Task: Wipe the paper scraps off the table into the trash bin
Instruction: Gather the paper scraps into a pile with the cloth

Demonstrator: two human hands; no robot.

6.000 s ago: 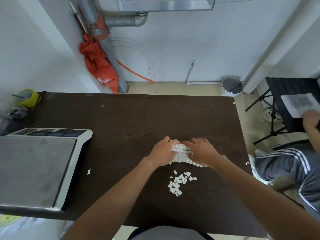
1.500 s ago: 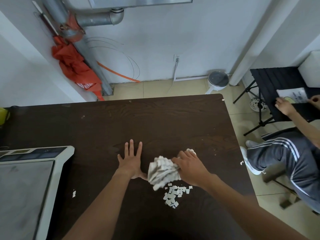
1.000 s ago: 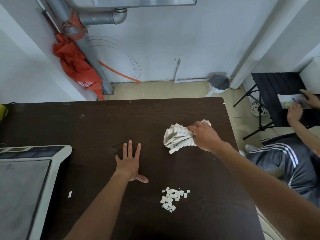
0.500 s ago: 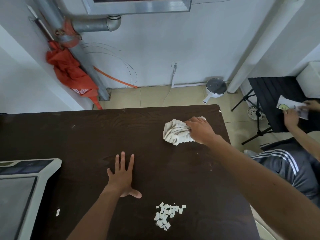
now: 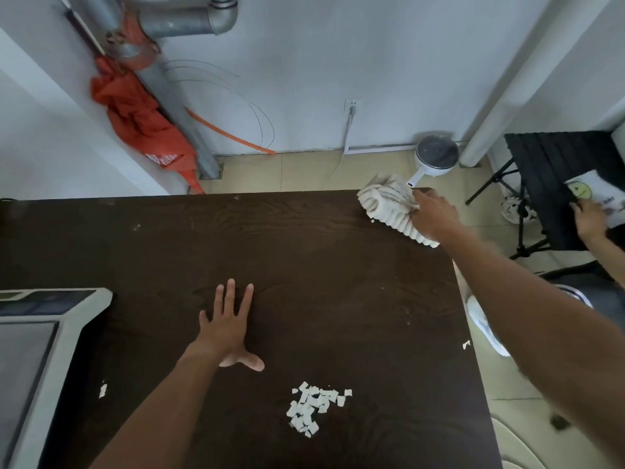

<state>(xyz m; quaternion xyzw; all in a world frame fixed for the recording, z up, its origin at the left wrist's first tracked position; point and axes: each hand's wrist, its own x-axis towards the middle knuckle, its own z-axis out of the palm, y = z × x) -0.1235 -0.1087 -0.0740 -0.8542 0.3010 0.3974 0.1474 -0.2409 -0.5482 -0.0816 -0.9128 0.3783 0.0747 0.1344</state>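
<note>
No legible text or labels

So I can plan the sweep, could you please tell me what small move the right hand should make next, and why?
Probably bring the cloth toward the scrap pile: the right hand grips it at the table's far right corner, well away from the pile.

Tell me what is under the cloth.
The cloth, gripped by the right hand, covers the far right corner of the table. Whether scraps lie beneath it cannot be seen; the scrap pile lies apart, near the front edge.
</note>
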